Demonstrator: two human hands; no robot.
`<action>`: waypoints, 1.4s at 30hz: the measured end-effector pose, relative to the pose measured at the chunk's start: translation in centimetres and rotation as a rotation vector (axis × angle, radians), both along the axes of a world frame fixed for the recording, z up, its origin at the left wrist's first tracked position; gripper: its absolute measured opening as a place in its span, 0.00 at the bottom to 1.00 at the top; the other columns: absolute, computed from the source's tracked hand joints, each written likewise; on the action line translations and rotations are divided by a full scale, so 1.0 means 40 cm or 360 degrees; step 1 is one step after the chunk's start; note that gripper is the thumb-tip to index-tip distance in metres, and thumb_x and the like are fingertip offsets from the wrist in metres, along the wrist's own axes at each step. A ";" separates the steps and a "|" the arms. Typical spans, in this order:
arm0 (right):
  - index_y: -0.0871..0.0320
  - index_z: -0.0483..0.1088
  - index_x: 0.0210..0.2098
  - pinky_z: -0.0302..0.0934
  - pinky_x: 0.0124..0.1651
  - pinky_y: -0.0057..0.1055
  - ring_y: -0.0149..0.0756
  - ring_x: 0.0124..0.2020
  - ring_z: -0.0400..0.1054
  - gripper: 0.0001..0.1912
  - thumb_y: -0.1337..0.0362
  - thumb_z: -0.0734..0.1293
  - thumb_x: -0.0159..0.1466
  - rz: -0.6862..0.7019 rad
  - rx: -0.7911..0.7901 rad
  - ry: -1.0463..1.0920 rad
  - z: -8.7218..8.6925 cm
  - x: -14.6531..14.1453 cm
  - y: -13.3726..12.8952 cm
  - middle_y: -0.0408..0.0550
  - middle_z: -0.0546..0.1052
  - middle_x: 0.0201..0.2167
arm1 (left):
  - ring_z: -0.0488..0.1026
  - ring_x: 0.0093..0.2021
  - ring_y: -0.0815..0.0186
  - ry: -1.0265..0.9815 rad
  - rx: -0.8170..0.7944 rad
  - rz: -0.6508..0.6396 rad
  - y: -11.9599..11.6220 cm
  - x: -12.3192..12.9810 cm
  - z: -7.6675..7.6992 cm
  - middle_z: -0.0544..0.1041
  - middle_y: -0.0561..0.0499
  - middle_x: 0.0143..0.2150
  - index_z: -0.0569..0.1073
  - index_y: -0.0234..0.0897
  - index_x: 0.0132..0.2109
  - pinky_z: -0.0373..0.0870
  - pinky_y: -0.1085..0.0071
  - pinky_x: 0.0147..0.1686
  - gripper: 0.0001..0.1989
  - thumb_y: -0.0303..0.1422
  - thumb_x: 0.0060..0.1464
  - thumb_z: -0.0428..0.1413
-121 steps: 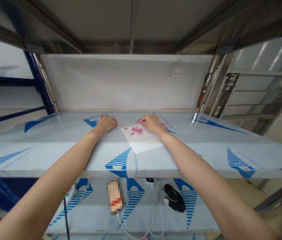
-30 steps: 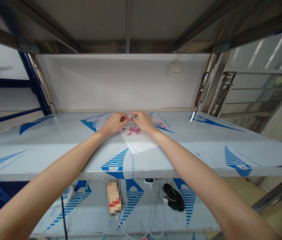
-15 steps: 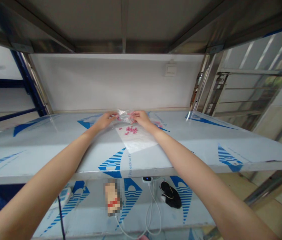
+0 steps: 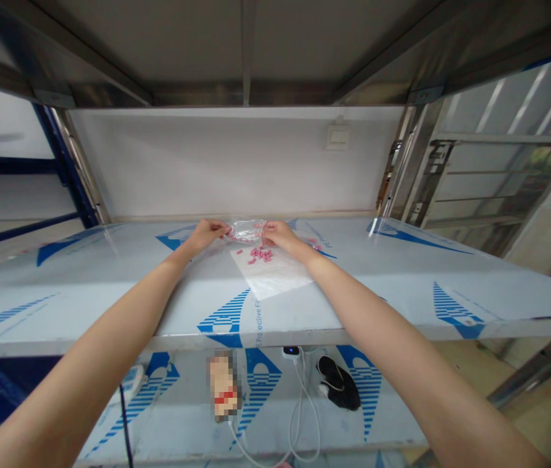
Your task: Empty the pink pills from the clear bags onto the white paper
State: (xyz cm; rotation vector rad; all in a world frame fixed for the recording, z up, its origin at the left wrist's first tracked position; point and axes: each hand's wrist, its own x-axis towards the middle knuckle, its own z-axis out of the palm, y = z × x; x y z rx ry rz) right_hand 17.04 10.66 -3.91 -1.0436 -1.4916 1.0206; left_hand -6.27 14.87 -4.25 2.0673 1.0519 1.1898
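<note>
Hands drawn apart since one second ago, with a clear bag spread between them

The two hands, seen nearly meeting one second ago, have been moved apart at the center of the frame. One clear bag [image 4: 246,231] is now stretched between them, above the table [image 4: 377,286]. Its left side is pinched between the thumb and fingers of the left hand [image 4: 207,234]; its right side is pinched by the right hand [image 4: 280,235]. Pink is seen at the fingertips of both hands, but what it belongs to cannot be told.

Just below the bag, one white sheet [image 4: 275,279] is laid on the table. On its upper part, roughly twenty pink beads [image 4: 261,254] are clustered, too close together to be counted exactly; one single bead [image 4: 239,251] is set apart to their left. More pink pieces [image 4: 316,245], their number unclear, are seen right of the right hand.

At the bottom of the frame, four things are carried by the lower shelf [image 4: 182,416]: one pixelated object [image 4: 224,387], one white cable [image 4: 319,422], one small white device [image 4: 291,351] with a dark screen, and one black item [image 4: 341,383] to the right.
</note>
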 end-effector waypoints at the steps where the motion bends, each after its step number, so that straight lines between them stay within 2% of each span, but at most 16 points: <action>1: 0.63 0.75 0.34 0.63 0.27 0.22 0.27 0.20 0.68 0.12 0.81 0.64 0.57 0.0017 0.0013 -0.0001 -0.002 0.002 0.001 0.41 0.76 0.23 | 0.69 0.29 0.66 -0.0010 0.0000 0.0008 0.001 0.001 0.000 0.78 0.48 0.29 0.78 0.33 0.31 0.65 0.71 0.35 0.14 0.42 0.47 0.62; 6: 0.62 0.77 0.34 0.66 0.30 0.24 0.29 0.23 0.70 0.11 0.79 0.68 0.54 0.0003 0.0190 -0.0053 -0.014 0.019 0.023 0.43 0.78 0.26 | 0.70 0.30 0.65 0.0027 0.0019 -0.0039 0.010 -0.003 -0.005 0.79 0.46 0.29 0.78 0.33 0.31 0.65 0.70 0.35 0.16 0.44 0.47 0.62; 10: 0.60 0.78 0.31 0.65 0.31 0.23 0.28 0.25 0.70 0.09 0.78 0.69 0.54 -0.0157 0.0312 -0.0205 -0.018 0.032 0.039 0.45 0.79 0.29 | 0.70 0.30 0.65 0.0015 0.0005 -0.0013 0.017 -0.004 -0.009 0.79 0.46 0.30 0.78 0.33 0.32 0.65 0.69 0.35 0.17 0.45 0.46 0.61; 14: 0.62 0.77 0.28 0.64 0.28 0.23 0.28 0.22 0.70 0.09 0.80 0.69 0.55 -0.0170 0.0173 -0.0241 -0.010 0.033 0.022 0.45 0.79 0.26 | 0.70 0.29 0.66 -0.0055 0.0015 -0.0021 0.009 0.002 -0.003 0.77 0.48 0.29 0.77 0.33 0.31 0.66 0.70 0.35 0.17 0.45 0.44 0.62; 17: 0.63 0.76 0.28 0.65 0.27 0.24 0.30 0.20 0.70 0.10 0.81 0.67 0.56 -0.0068 -0.0031 -0.0130 -0.002 0.025 -0.001 0.45 0.77 0.21 | 0.71 0.27 0.68 -0.0115 -0.0015 -0.0027 -0.010 0.009 0.005 0.76 0.50 0.29 0.74 0.34 0.32 0.68 0.71 0.33 0.16 0.44 0.46 0.62; 20: 0.64 0.74 0.26 0.68 0.29 0.24 0.30 0.20 0.71 0.11 0.83 0.66 0.57 -0.0031 -0.0120 0.0004 0.001 0.017 -0.013 0.45 0.76 0.20 | 0.71 0.23 0.69 -0.0133 -0.0105 0.0004 -0.031 0.016 0.013 0.75 0.52 0.27 0.72 0.35 0.37 0.68 0.72 0.29 0.15 0.42 0.49 0.60; 24: 0.64 0.73 0.26 0.71 0.36 0.26 0.28 0.22 0.72 0.11 0.84 0.67 0.57 -0.0054 -0.0141 0.0087 -0.002 0.018 -0.013 0.46 0.77 0.23 | 0.70 0.20 0.69 -0.0107 -0.0170 0.0014 -0.046 0.023 0.018 0.75 0.53 0.25 0.71 0.35 0.42 0.66 0.73 0.26 0.15 0.40 0.53 0.58; 28: 0.63 0.73 0.26 0.72 0.41 0.30 0.30 0.24 0.72 0.11 0.83 0.67 0.57 -0.0078 -0.0157 0.0137 -0.009 0.027 -0.009 0.47 0.77 0.24 | 0.69 0.20 0.69 -0.0090 -0.0228 -0.0010 -0.042 0.023 0.017 0.76 0.52 0.25 0.72 0.33 0.43 0.65 0.72 0.27 0.16 0.39 0.51 0.61; 35: 0.63 0.74 0.27 0.71 0.41 0.26 0.29 0.26 0.73 0.11 0.83 0.66 0.58 -0.0002 -0.0136 0.0145 -0.015 0.033 -0.008 0.47 0.78 0.25 | 0.69 0.24 0.68 -0.0170 -0.0203 -0.0071 -0.033 0.019 0.014 0.77 0.50 0.26 0.73 0.31 0.42 0.66 0.71 0.30 0.17 0.36 0.46 0.63; 42: 0.63 0.73 0.26 0.71 0.44 0.28 0.28 0.26 0.72 0.12 0.84 0.66 0.59 -0.0014 -0.0165 0.0161 -0.017 0.029 -0.012 0.47 0.77 0.25 | 0.69 0.26 0.67 -0.0148 -0.0030 -0.0060 -0.026 0.014 0.009 0.78 0.49 0.27 0.74 0.30 0.43 0.65 0.70 0.32 0.20 0.37 0.43 0.62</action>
